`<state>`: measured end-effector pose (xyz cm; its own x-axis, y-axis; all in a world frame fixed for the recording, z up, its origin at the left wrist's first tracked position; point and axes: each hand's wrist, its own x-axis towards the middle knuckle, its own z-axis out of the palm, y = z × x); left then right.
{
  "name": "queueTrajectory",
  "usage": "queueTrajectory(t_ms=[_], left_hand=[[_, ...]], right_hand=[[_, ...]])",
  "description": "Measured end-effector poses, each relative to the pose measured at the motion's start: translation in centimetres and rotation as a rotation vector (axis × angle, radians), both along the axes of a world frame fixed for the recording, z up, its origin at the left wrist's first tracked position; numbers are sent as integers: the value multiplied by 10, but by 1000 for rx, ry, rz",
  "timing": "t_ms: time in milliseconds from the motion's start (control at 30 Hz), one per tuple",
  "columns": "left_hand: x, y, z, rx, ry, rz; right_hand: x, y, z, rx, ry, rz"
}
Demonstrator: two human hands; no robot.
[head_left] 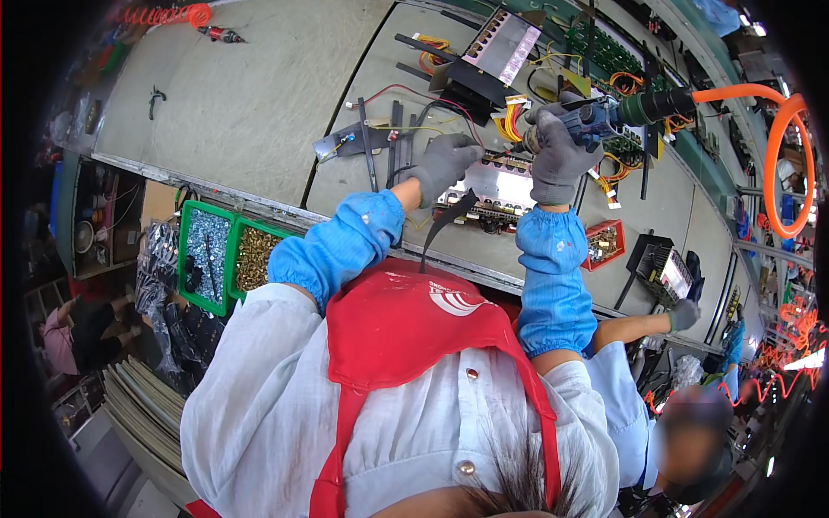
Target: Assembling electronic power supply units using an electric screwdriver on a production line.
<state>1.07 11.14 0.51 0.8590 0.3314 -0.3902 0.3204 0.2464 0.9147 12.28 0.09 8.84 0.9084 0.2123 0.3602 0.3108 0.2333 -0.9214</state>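
I judge driver work at the metal-panelled electronic assembly (503, 183) in hand, demanding steady alignment: my right hand (560, 160) wraps the pneumatic driver (598, 121), nose toward nine o'clock; the assembly lies five o'clock of my left hand's (445, 164) bunched fingers, their pinch indeterminable.

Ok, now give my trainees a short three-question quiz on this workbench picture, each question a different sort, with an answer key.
1. Which hand grips the handheld tool?
2. True or false: the hose running to that tool is green.
3. What colour is the tray holding silvery parts: A red, B green, C white?

Key: 1. The right hand. 2. False; it is orange. 3. B.
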Motion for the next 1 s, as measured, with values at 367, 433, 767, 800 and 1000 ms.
queueTrajectory(t_ms=[367,433,767,800,1000], left_hand=[[17,-15,-11,905,29,-221],[18,-14,-11,906,18,-210],[19,-17,-7,968,15,-251],[21,-18,-5,1013,41,-289],[25,-17,-8,1071,53,-331]], right_hand=[[8,4,7,-28,64,289],[6,13,3,-87,16,131],[-1,10,9,-51,-22,83],[-2,8,10,-50,-23,77],[-10,-10,36,-46,24,16]])
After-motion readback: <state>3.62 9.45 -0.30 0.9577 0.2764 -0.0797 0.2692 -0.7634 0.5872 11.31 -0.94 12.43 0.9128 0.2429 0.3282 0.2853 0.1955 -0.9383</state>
